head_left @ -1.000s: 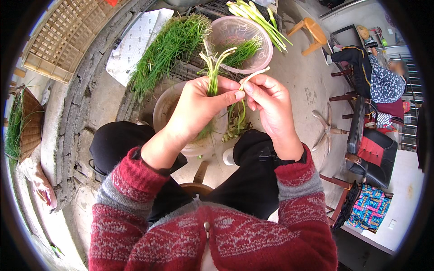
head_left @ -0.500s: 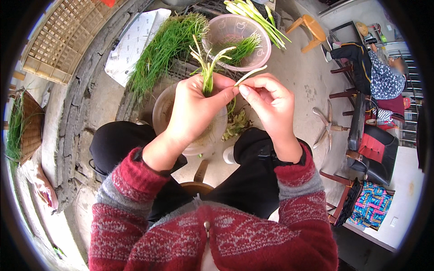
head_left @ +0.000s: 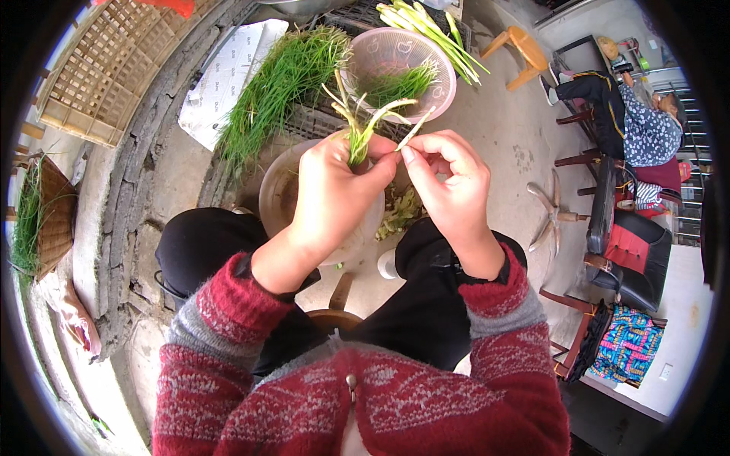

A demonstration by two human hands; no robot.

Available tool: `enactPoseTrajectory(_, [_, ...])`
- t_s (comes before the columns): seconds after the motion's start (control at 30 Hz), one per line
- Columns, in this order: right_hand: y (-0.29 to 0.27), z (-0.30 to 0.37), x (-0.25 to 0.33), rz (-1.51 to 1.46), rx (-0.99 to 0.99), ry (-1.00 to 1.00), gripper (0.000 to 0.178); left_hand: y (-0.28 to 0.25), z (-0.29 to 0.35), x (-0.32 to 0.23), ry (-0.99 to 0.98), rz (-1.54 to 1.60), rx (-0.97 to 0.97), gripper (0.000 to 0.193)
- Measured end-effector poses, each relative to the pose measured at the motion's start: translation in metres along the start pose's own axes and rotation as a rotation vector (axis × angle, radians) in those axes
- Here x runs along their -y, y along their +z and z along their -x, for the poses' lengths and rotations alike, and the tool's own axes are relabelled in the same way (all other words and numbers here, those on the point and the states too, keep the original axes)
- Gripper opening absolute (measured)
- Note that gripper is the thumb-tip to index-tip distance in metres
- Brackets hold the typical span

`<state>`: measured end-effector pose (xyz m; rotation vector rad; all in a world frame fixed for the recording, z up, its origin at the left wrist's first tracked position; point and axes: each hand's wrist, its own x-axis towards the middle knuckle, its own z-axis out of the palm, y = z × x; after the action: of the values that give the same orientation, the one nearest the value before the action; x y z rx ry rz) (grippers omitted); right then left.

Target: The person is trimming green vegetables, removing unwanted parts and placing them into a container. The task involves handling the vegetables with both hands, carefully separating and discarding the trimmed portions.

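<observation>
In front of my chest, my left hand (head_left: 323,190) is closed around a small bunch of pale green stems (head_left: 359,140), their split tops fanning out above my fingers. Close beside it, my right hand (head_left: 456,182) pinches one slim pale stem (head_left: 417,129) between thumb and fingers. The fingertips of both hands nearly meet at that stem's lower end. Below my hands stands a pale round basin (head_left: 268,201), partly hidden by my left hand and wrist. Wilted leaf scraps (head_left: 401,211) lie on the ground right of the basin.
Ahead sit a pink colander (head_left: 439,95) holding thin greens, a heap of grassy greens (head_left: 285,80) and long pale stalks (head_left: 433,34). A wooden stool (head_left: 525,47), chairs (head_left: 635,258) and a seated person (head_left: 650,133) are right; a woven crate (head_left: 114,68) is far left.
The single stem in my right hand has tipped more upright. My left hand has shifted slightly right and down, and the bunch's tops lean further right.
</observation>
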<state>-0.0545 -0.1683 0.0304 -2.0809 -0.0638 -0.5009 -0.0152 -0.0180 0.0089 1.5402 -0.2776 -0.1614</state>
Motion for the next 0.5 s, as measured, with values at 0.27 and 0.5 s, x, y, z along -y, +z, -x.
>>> enactPoseTrajectory(0.27, [-0.002, -0.001, -0.001, 0.065, -0.006, -0.053, 0.005, 0.001, 0.000, -0.001, -0.016, 0.042, -0.017, 0.010])
enactPoseTrajectory(0.5, [-0.025, -0.013, -0.018, 0.067, -0.187, -0.071, 0.008, -0.007, -0.003, -0.003, -0.186, 0.214, 0.074, 0.008])
